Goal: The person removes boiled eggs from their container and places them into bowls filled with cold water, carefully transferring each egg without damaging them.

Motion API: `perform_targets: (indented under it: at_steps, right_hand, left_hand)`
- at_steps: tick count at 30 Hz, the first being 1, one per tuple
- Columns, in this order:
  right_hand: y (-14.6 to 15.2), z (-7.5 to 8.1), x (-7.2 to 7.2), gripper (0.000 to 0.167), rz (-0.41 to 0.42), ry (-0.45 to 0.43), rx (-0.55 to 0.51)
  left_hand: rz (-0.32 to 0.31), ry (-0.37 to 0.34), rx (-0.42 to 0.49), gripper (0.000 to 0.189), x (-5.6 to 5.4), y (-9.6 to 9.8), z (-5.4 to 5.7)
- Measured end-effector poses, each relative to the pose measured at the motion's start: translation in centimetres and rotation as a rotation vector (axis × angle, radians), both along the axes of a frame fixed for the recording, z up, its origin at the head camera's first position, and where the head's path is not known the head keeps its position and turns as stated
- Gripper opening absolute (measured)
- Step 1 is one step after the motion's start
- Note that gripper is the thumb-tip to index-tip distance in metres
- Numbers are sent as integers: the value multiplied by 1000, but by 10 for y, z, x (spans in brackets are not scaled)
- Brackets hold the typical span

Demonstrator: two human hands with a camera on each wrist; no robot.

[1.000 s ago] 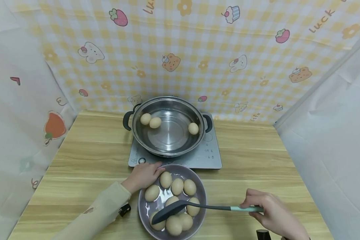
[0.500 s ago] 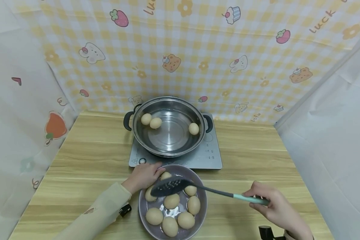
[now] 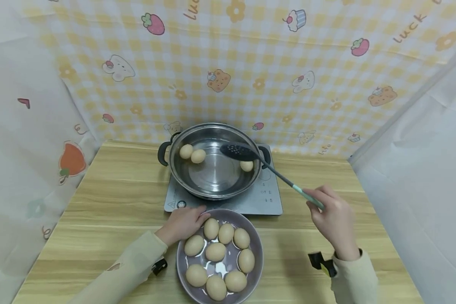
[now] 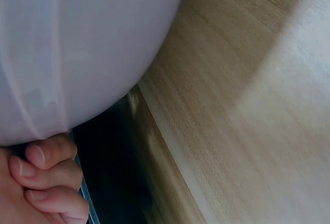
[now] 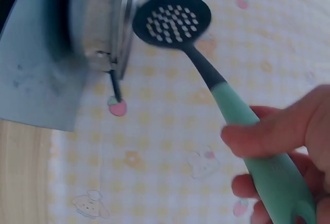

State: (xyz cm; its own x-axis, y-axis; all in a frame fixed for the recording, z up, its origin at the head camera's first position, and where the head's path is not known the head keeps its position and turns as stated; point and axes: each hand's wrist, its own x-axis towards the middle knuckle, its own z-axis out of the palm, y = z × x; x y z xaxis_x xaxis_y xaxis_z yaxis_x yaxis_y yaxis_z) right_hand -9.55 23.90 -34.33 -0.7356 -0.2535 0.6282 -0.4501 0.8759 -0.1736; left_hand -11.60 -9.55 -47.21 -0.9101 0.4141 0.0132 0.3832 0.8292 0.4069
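My right hand [image 3: 336,217] grips the mint-green handle of a slotted spoon [image 5: 240,108]. The spoon's dark perforated head [image 3: 237,151] hovers over the right side of a steel pot [image 3: 214,175] and carries nothing. Three brown eggs sit in the pot: two touching at the left, one egg [image 3: 246,166] at the right, partly covered by the spoon. My left hand [image 3: 183,223] holds the upper left rim of a mauve bowl [image 3: 259,249]. Its curled fingers [image 4: 56,177] show against the bowl's outer side in the left wrist view. Several brown eggs [image 3: 215,252] lie in the bowl.
The pot stands on a grey induction cooktop [image 3: 232,207], its black handles [image 3: 162,154] sticking out left and right. The bowl is close in front of the cooktop on a wooden table [image 3: 114,198]. Behind hangs a yellow checked cloth [image 3: 156,63]; white sheets [image 3: 418,177] flank the table.
My right hand has lifted the slotted spoon from the bowl and swung it forward over the pot. The lower eggs in the bowl have shifted slightly. My left hand stays on the rim.
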Motion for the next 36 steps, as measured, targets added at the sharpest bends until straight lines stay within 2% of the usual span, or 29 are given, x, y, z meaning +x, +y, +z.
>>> perform_targets:
  at_steps: [2, 6, 13, 16, 22, 30, 36]
  right_hand:
    - [-6, -3, -9, 31, -38, 57, 44]
    - [-17, -7, -23, 31, -57, 158, 121]
    - [-30, -5, -33, 37, -63, 309, 203]
    - [-31, -4, -32, 36, -77, 307, 240]
    - [-29, -1, -25, 32, -83, 238, 334]
    - [-34, 6, -13, 29, -44, 220, 307]
    - [-34, 13, -4, 43, -19, 181, 297]
  left_hand:
    - [2, 1, -1, 26, 0, 1, -1]
    - [6, 5, -6, 25, 0, 0, -1]
    - [-3, 14, 1, 25, -1, 0, -2]
    - [-6, 14, 0, 25, -1, 0, -2]
    - [-3, -2, 2, 24, -1, 0, -3]
    - [0, -11, 5, 25, -1, 0, -2]
    - [-5, -11, -1, 25, -1, -1, -3]
